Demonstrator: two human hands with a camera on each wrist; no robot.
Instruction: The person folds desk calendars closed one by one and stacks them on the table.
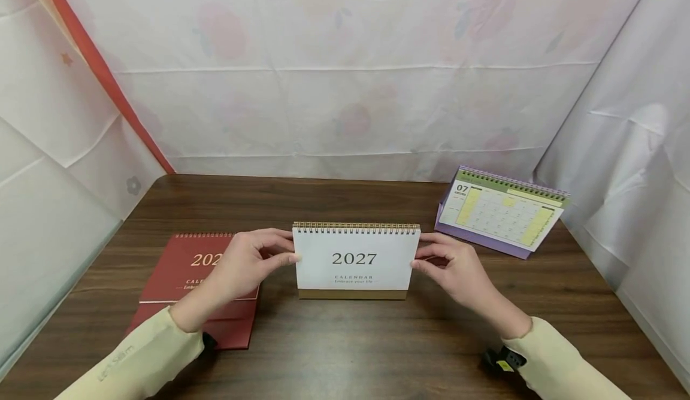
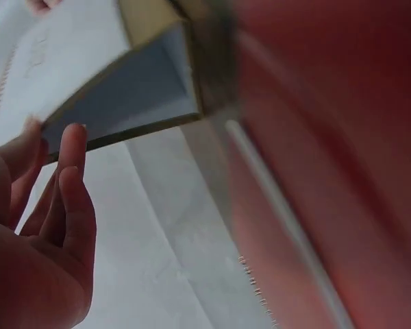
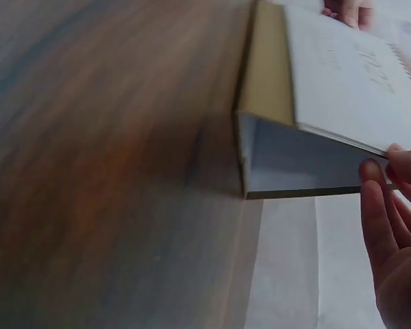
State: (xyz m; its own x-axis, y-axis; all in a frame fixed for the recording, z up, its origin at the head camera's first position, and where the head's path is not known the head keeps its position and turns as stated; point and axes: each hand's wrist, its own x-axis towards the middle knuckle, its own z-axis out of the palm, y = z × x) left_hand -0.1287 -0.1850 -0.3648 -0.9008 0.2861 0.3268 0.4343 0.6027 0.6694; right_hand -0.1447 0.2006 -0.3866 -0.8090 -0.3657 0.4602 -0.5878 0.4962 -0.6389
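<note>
A white spiral-bound desk calendar (image 1: 353, 244) reading "2027" stands tented at the middle of the wooden table, its gold-brown base strip toward me. My left hand (image 1: 250, 265) pinches its left edge, thumb on the front page and fingers behind. On the opposite edge my right hand (image 1: 455, 268) pinches it the same way. The wrist views look into the open triangular side of the stand (image 3: 294, 161), where the fingertips of each hand lie at the page edge. Below my left forearm, partly hidden by it, is a red desk calendar (image 1: 172, 265).
A purple-based desk calendar (image 1: 501, 211) with a green and yellow "07" page stands at an angle at the back right. The dark wood table (image 1: 345, 340) ends at a white patterned cloth (image 1: 350, 112) behind, with more cloth at both sides.
</note>
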